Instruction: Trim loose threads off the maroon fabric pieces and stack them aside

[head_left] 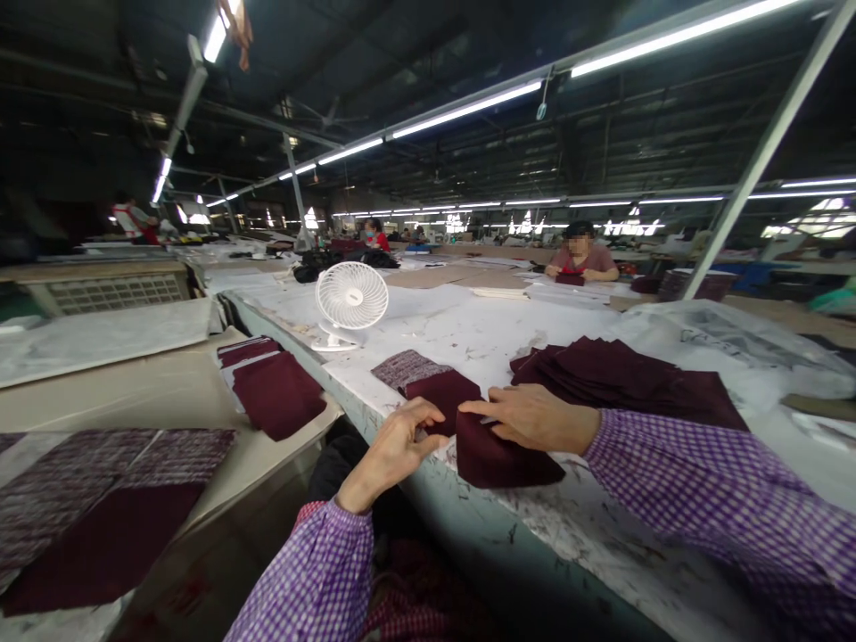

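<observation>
The piece you are handling looks to be partway through: the dark maroon, flat cloth panel [498,459] lies on the white-covered bench [441,321], just below your right grip [539,417] and touching its fingers, which are closed on a slim grey metal-looking tool [489,419]. Your left grip [399,443] comes in beside it, thumb and finger curved towards each other with little room between; the view is too small to tell whether cloth is pinched there. Just beyond both grips, a second maroon cloth piece [445,390] overlaps a speckled grey-and-maroon cloth piece [409,367]. How much is left I judge only loosely: a large fanned pile of maroon panels [621,370] sits past your right grip, and a neater maroon stack [277,392] lies left of your left grip, but which of them is finished doesn't show.
</observation>
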A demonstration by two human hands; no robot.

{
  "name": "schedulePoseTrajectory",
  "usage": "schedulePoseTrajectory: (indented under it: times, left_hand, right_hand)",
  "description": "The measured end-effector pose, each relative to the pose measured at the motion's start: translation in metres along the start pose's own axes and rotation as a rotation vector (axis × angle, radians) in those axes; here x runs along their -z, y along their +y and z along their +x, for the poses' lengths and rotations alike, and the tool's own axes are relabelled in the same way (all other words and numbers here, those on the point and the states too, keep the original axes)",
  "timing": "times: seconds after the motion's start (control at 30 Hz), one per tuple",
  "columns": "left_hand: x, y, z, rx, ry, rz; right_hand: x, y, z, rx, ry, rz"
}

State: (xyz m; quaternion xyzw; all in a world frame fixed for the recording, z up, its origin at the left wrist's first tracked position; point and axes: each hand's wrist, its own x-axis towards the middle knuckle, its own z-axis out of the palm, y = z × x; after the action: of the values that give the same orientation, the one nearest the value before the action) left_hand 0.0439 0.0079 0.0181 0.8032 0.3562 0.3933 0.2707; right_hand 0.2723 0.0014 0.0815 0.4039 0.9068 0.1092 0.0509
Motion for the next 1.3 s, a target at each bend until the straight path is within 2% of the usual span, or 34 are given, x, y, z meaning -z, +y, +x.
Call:
schedulePoseTrajectory:
  times: [0.1, 0.2, 0.3, 0.37, 0.5, 0.6, 0.67, 0.73, 0.8, 0.9, 1.0, 1.03, 1.07, 1.13, 1.17, 1.23, 1.3]
  left_hand:
    - [0.002, 0.002, 0.005, 0.006, -0.059, 0.043]
    - [0.006, 0.006, 0.012, 0.009, -0.116, 0.113]
    - [0.008, 0.014, 0.018, -0.012, -0.153, 0.234]
    - [0.007, 0.021, 0.018, -0.033, -0.169, 0.333]
    - [0.001, 0.029, 0.012, -0.058, -0.147, 0.462]
    - [-0.005, 0.027, 0.008, -0.076, -0.109, 0.512]
    - [-0.010, 0.023, 0.008, -0.090, -0.074, 0.540]
    - [-0.014, 0.019, 0.009, -0.094, -0.040, 0.551]
    - [-0.016, 0.014, 0.010, -0.076, 0.004, 0.526]
    - [-0.015, 0.009, 0.011, -0.019, 0.077, 0.392]
    - [-0.012, 0.006, 0.011, 0.041, 0.125, 0.226]
    - [-0.012, 0.006, 0.011, 0.053, 0.134, 0.198]
    - [-0.013, 0.006, 0.011, 0.056, 0.141, 0.188]
    - [-0.016, 0.009, 0.011, 0.042, 0.156, 0.191]
    - [-0.018, 0.010, 0.011, 0.029, 0.163, 0.187]
    - [-0.022, 0.011, 0.011, 0.019, 0.189, 0.112]
    - [-0.020, 0.010, 0.010, 0.021, 0.277, -0.090]
  right_hand:
    - [-0.006, 0.014, 0.002, -0.090, -0.075, 0.286]
    - [-0.009, 0.019, 0.007, -0.073, -0.074, 0.408]
    - [0.000, 0.028, 0.007, 0.010, -0.063, 0.488]
    - [0.012, 0.043, -0.001, -0.016, -0.083, 0.589]
    - [0.029, 0.102, -0.035, -0.279, 0.051, 0.785]
    - [0.024, 0.151, -0.067, -0.533, 0.086, 0.856]
    - [0.013, 0.176, -0.085, -0.741, 0.124, 0.694]
    - [0.003, 0.191, -0.095, -0.944, 0.174, 0.380]
    - [-0.004, 0.195, -0.094, -0.981, 0.211, 0.119]
    - [-0.004, 0.178, -0.072, -0.817, 0.221, -0.013]
    - [0.004, 0.133, -0.036, -0.672, 0.244, 0.013]
    - [0.006, 0.113, -0.024, -0.577, 0.285, 0.040]
    - [0.007, 0.092, -0.012, -0.420, 0.317, 0.106]
    - [0.006, 0.049, 0.007, -0.045, 0.282, 0.229]
    - [0.003, 0.030, 0.015, 0.081, 0.269, 0.250]
    - [-0.005, 0.002, 0.028, 0.158, 0.279, 0.274]
    - [-0.016, -0.010, 0.037, 0.103, 0.313, 0.329]
